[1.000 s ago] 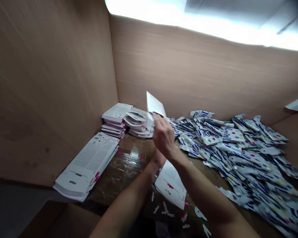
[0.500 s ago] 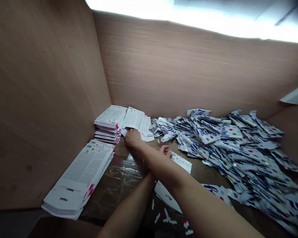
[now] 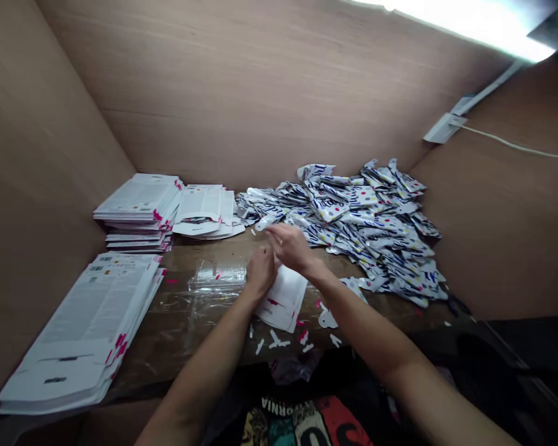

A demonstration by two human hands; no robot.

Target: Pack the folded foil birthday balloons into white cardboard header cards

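A flat white cardboard carton (image 3: 284,296) with a die-cut slot lies in front of me, its upper end covered by my hands. My left hand (image 3: 261,271) is closed at the carton's upper left edge, fingers curled and partly hidden. Right beside it, my right hand (image 3: 289,246) is closed in a pinch over the far end; what lies between its fingertips is too blurred to make out. Several flat printed cartons (image 3: 199,207), the front one with its flap end gaping, lie beyond my left hand. Shiny dotted pouches (image 3: 353,210) are heaped to the right.
Carton stacks (image 3: 137,195) stand at the left wall, with a longer overlapping stack (image 3: 81,328) nearer. Small paper scraps (image 3: 279,341) litter the table's front edge. Wooden panels (image 3: 270,93) enclose the table, and a cable (image 3: 506,144) runs along the right wall.
My right hand has come away from the flat cartons at the back left and moved beside my left hand. My arms are no longer crossed. The view has shifted right.
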